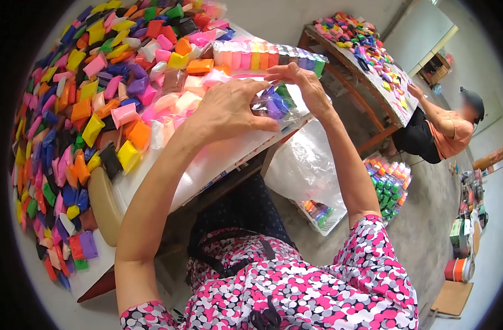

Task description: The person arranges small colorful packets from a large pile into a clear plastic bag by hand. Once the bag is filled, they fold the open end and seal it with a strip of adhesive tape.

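Between my two hands, over the edge of the white table [188, 176], is a clear plastic bag [274, 104] with purple and green packets inside. My left hand [229, 107] curves around its left side, thumb below and fingers above. My right hand [303, 85] reaches over the top and right side of the bag, its fingers bent toward the left fingertips; its thumb is hidden. Just beyond them lies a long clear pack [268, 58] with a row of packets in pink, yellow, red, black, white, purple and green.
A big heap of small coloured packets [92, 104] covers the table's left side, beside a beige rounded object [105, 206]. Below right stand a white basket [323, 223] with plastic sheeting and bundled packs [389, 184]. Another person [446, 129] sits at a second packet-strewn table [367, 55].
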Demonstrator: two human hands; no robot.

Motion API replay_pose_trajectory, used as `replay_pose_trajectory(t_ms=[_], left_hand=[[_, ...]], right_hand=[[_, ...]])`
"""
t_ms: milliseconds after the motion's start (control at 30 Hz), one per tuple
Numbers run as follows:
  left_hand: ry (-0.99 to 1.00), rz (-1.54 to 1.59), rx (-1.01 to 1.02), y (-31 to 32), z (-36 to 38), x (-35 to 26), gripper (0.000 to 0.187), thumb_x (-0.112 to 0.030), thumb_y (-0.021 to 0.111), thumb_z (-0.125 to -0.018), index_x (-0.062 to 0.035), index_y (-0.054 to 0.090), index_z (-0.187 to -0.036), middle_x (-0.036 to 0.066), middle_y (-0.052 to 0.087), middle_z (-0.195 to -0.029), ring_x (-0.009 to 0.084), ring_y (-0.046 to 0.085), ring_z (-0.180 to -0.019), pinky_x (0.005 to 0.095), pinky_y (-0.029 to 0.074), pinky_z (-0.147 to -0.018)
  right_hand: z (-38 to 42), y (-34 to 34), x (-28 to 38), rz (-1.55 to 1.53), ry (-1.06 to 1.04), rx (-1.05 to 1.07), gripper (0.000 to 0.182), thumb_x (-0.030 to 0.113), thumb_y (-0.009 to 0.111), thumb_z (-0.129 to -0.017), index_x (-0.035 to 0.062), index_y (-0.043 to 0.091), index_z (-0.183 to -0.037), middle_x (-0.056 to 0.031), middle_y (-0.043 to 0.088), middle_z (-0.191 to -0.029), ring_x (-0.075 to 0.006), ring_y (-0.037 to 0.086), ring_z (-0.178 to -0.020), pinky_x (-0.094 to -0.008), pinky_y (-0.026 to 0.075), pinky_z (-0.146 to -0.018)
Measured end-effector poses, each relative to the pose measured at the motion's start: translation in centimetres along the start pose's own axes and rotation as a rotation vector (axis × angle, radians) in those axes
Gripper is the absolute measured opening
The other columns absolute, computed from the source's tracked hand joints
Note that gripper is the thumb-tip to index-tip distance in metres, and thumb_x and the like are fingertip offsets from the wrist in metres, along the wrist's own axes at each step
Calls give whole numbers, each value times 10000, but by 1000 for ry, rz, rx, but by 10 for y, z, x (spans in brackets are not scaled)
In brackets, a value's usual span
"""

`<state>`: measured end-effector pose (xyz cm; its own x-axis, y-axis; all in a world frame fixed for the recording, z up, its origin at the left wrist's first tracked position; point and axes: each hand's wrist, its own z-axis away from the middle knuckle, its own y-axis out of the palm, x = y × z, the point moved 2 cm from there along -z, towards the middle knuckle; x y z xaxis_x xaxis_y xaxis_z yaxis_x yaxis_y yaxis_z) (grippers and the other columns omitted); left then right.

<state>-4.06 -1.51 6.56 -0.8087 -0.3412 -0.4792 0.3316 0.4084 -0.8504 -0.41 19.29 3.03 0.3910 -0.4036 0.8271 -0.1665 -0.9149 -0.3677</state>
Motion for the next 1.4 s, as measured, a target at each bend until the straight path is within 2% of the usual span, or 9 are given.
replay_pose_trajectory(t_ms=[233,367,433,533,700,900,1000,1100,1400], left_hand=[[-14,81,46,4,-5,5,840,-457,764,-723,-88,477,-1421,189,531,-1366,316,535,-1236,412,438,-1024],[188,-140,38,11,-15,5,958,-510,753,-728,-85,360,-1491,187,346,-1523,327,406,-1366,445,380,-1095],[255,-193,104,12,-29,6,1000,-596,705,-764,-66,308,-1513,194,312,-1547,326,376,-1396,418,341,-1127],[71,277,249,12,-49,3,922,-616,633,-839,-69,317,-1510,178,328,-1546,302,387,-1387,381,343,-1118],[-50,417,278,28,-73,7,519,-395,498,-1004,-33,507,-1376,146,578,-1280,238,536,-1200,333,413,-1018],[3,371,200,31,-77,10,271,-157,541,-972,-31,624,-1197,31,616,-926,100,589,-872,254,475,-786],[38,430,229,35,-79,16,200,-133,571,-944,-32,641,-1101,11,614,-907,71,543,-822,244,459,-734],[86,436,248,34,-80,17,200,-145,571,-912,-10,645,-1040,80,627,-828,162,628,-817,325,514,-759],[-12,655,502,22,-80,15,186,-218,567,-937,-74,656,-1013,-45,584,-866,57,527,-791,197,433,-688]], right_hand=[[36,-17,25,364,-241,-123,170,106,602,-904,-12,697,-981,-109,657,-944,-187,630,-884,-332,496,-803],[46,-12,25,283,-54,-92,207,31,527,-901,-13,680,-1033,-58,637,-944,-93,581,-824,-236,459,-668],[52,-17,16,156,66,-207,171,28,559,-896,-26,683,-1000,-86,645,-927,-118,604,-752,-248,479,-642],[59,-17,3,171,245,-369,191,148,602,-923,-28,675,-925,-75,646,-746,-116,592,-608,-285,490,-590],[56,-17,5,317,508,-405,349,304,631,-920,-25,667,-808,-79,645,-625,-130,628,-610,-303,498,-578],[37,-22,-1,496,601,-292,371,321,671,-821,-25,693,-688,-155,670,-638,-226,669,-583,-339,533,-614],[31,-20,2,447,661,-175,362,319,677,-843,-30,709,-751,-93,661,-641,-143,642,-626,-312,504,-594],[25,-17,-4,526,623,-197,269,240,650,-779,-21,715,-768,-108,653,-645,-157,636,-619,-323,510,-609],[16,-13,-6,434,601,-266,259,227,654,-673,-21,714,-722,-201,666,-680,-264,671,-648,-375,522,-626]])
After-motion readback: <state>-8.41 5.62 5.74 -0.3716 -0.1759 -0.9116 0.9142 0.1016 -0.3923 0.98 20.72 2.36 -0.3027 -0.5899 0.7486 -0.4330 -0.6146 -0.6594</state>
